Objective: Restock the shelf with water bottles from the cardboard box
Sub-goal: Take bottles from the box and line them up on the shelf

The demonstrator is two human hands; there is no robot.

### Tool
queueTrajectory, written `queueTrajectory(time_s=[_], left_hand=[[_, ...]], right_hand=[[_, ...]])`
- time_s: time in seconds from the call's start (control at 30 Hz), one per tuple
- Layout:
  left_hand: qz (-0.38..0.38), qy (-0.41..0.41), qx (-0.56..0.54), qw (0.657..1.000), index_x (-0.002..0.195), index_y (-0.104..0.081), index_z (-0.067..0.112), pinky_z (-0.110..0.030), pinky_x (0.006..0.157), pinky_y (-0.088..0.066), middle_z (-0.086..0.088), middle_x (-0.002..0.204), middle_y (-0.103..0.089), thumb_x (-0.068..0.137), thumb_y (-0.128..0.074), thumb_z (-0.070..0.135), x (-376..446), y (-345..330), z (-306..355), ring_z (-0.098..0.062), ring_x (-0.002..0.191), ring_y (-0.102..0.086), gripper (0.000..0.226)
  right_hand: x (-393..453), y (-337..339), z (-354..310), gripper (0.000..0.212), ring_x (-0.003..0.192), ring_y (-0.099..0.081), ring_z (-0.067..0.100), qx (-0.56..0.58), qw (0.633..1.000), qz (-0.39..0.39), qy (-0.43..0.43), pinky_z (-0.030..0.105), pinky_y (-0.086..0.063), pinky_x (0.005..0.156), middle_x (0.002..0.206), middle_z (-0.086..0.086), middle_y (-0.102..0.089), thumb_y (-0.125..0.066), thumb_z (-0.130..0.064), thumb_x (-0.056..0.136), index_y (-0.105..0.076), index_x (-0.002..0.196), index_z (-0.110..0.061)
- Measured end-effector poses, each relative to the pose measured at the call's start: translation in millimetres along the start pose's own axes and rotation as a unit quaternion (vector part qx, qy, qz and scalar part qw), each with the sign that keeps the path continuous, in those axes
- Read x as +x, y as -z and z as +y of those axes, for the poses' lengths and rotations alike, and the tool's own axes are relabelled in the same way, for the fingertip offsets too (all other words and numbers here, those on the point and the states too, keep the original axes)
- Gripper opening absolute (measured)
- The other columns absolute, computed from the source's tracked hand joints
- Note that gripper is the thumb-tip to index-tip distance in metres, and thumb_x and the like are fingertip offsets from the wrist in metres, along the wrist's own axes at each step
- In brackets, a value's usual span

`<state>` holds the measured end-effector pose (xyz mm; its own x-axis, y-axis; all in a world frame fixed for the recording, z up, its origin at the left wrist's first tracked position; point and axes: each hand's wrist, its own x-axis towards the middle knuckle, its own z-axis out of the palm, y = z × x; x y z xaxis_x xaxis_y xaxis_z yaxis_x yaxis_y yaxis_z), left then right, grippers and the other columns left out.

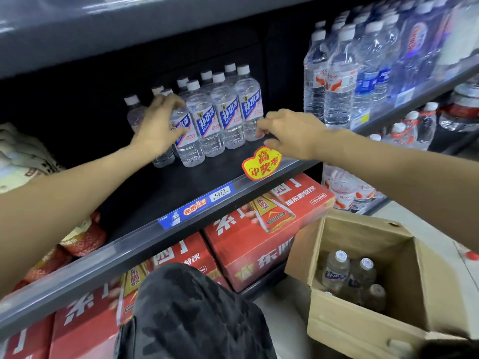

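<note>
Left hand [158, 125] reaches into the dark shelf [160, 193] at about 10 o'clock from frame centre, fingers wrapped round a water bottle [185, 141] at the left end of the front row. Row of bottles [228, 115] runs toward 1 o'clock, upright, blue labels facing out. Right hand [290, 133] hovers just beside the rightmost bottle; fingers loosely curled, holding nothing, tips near the bottle's base. Cardboard box [404, 301] sits open on the floor at 4 o'clock, several capped bottles [350, 275] upright inside. Red cartons [259, 229] are stacked beneath the shelf.
</note>
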<state>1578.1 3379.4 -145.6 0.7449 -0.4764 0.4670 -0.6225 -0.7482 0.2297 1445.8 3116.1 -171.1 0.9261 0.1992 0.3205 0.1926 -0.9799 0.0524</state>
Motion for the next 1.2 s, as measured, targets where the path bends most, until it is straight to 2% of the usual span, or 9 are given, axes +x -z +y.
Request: queueTrajectory(time_s=[0.1, 0.2, 0.47, 0.6, 0.7, 0.83, 0.93, 1.07, 1.2], left_hand=[[-0.072, -0.119, 0.068, 0.988, 0.116, -0.056, 0.018, -0.040, 0.095, -0.046, -0.004, 0.119, -0.058, 0.086, -0.069, 0.022, -13, 0, 35, -0.022, 0.112, -0.054, 0.032], [-0.089, -0.203, 0.096, 0.970, 0.116, -0.055, 0.022, -0.042, 0.087, -0.048, 0.002, 0.116, -0.059, 0.090, -0.062, 0.030, -20, -3, 79, -0.020, 0.112, -0.053, 0.028], [-0.136, -0.340, 0.094, 0.926, 0.122, -0.053, 0.023, -0.046, 0.082, -0.050, 0.000, 0.121, -0.055, 0.090, -0.060, 0.031, -35, -66, 190, -0.024, 0.112, -0.053, 0.033], [-0.192, -0.365, 0.101, 0.905, 0.127, -0.050, 0.025, -0.044, 0.083, -0.050, 0.003, 0.127, -0.052, 0.092, -0.057, 0.031, -53, -118, 221, -0.022, 0.118, -0.049, 0.036], [-0.232, -0.387, 0.104, 0.886, 0.133, -0.048, 0.023, -0.043, 0.087, -0.048, 0.002, 0.130, -0.050, 0.097, -0.049, 0.036, -73, -160, 236, -0.022, 0.119, -0.048, 0.038], [-0.300, -0.403, 0.077, 0.861, 0.132, -0.050, 0.021, -0.040, 0.091, -0.046, 0.001, 0.131, -0.052, 0.092, -0.058, 0.032, -98, -214, 246, -0.022, 0.123, -0.047, 0.043], [-0.361, -0.394, 0.064, 0.843, 0.129, -0.051, 0.018, -0.039, 0.090, -0.047, -0.002, 0.128, -0.054, 0.090, -0.062, 0.032, -113, -254, 249, -0.024, 0.123, -0.048, 0.043], [-0.422, -0.364, 0.063, 0.828, 0.130, -0.049, 0.020, -0.040, 0.092, -0.045, -0.002, 0.127, -0.052, 0.088, -0.065, 0.035, -126, -304, 242, -0.025, 0.122, -0.050, 0.048], [-0.476, -0.320, 0.060, 0.817, 0.132, -0.046, 0.019, -0.041, 0.086, -0.049, -0.003, 0.127, -0.049, 0.085, -0.069, 0.036, -131, -346, 239, -0.027, 0.121, -0.052, 0.055]], right_hand=[[-27, 11, 7, 0.025, 0.113, -0.051, 0.027, -0.017, 1.000, 0.000, -0.012, 0.039, -0.042, 0.070, 0.120, 0.003, -0.055, -0.050, -0.027, 0.095, -0.055, 0.119, -0.022], [-60, 14, 15, 0.023, 0.110, -0.052, 0.027, -0.041, 0.999, -0.021, -0.010, 0.039, -0.043, 0.070, 0.115, 0.003, -0.055, -0.047, -0.028, 0.096, -0.054, 0.117, -0.021], [-152, 1, 57, 0.030, 0.112, -0.054, 0.031, -0.103, 0.983, -0.114, -0.097, 0.040, -0.045, 0.075, 0.121, 0.006, -0.056, -0.048, -0.027, 0.094, -0.050, 0.123, -0.018], [-194, -21, 74, 0.029, 0.112, -0.055, 0.031, -0.081, 0.975, -0.155, -0.139, 0.039, -0.043, 0.071, 0.121, 0.007, -0.055, -0.046, -0.026, 0.095, -0.049, 0.123, -0.019], [-222, -45, 80, 0.028, 0.114, -0.054, 0.029, -0.064, 0.966, -0.187, -0.167, 0.040, -0.046, 0.079, 0.123, 0.005, -0.056, -0.047, -0.026, 0.094, -0.050, 0.122, -0.020], [-251, -84, 83, 0.033, 0.112, -0.058, 0.029, -0.019, 0.951, -0.236, -0.197, 0.037, -0.049, 0.081, 0.122, 0.006, -0.057, -0.046, -0.021, 0.092, -0.048, 0.124, -0.022], [-269, -115, 85, 0.032, 0.110, -0.059, 0.028, 0.002, 0.940, -0.273, -0.203, 0.033, -0.043, 0.073, 0.120, 0.007, -0.059, -0.045, -0.022, 0.093, -0.053, 0.124, -0.019], [-283, -152, 85, 0.032, 0.108, -0.061, 0.031, 0.021, 0.925, -0.313, -0.216, 0.035, -0.046, 0.082, 0.119, 0.011, -0.063, -0.045, -0.030, 0.096, -0.057, 0.120, -0.014], [-280, -183, 84, 0.029, 0.108, -0.061, 0.032, 0.055, 0.907, -0.342, -0.238, 0.034, -0.048, 0.082, 0.120, 0.012, -0.062, -0.045, -0.026, 0.096, -0.055, 0.121, -0.013]])
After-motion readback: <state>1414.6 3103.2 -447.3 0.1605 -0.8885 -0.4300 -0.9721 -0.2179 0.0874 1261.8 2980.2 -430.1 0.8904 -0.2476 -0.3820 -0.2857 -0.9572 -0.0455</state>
